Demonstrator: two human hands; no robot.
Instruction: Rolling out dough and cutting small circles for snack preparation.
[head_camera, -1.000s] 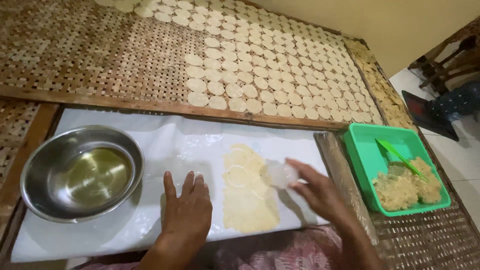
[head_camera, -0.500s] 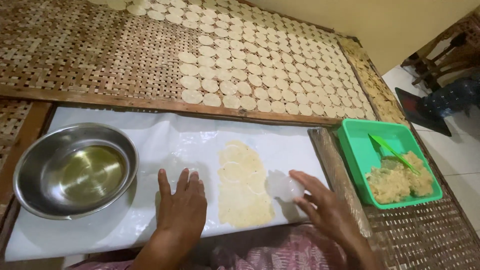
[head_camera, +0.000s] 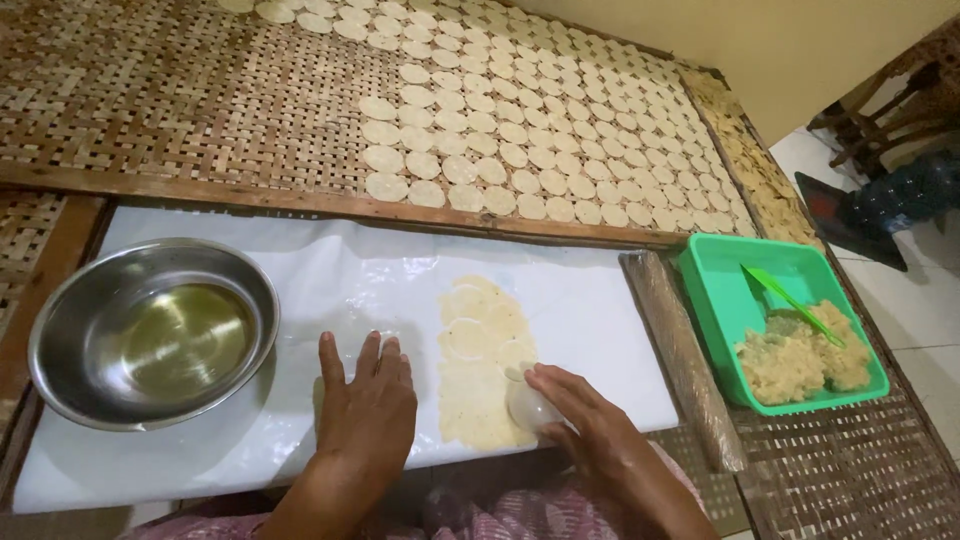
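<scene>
Dough sheet (head_camera: 480, 370) between hands, round cutter (head_camera: 528, 404) under right hand (head_camera: 590, 435)

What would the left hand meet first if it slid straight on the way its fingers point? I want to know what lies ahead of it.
The left hand points up the white sheet; bare sheet lies ahead, then probably the wooden rail edging the woven mat.

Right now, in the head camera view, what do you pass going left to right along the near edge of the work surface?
Steel bowl → left hand flat on the white sheet → rolled dough strip → right hand on a small round cutter → rolling pin → green tray.
</scene>
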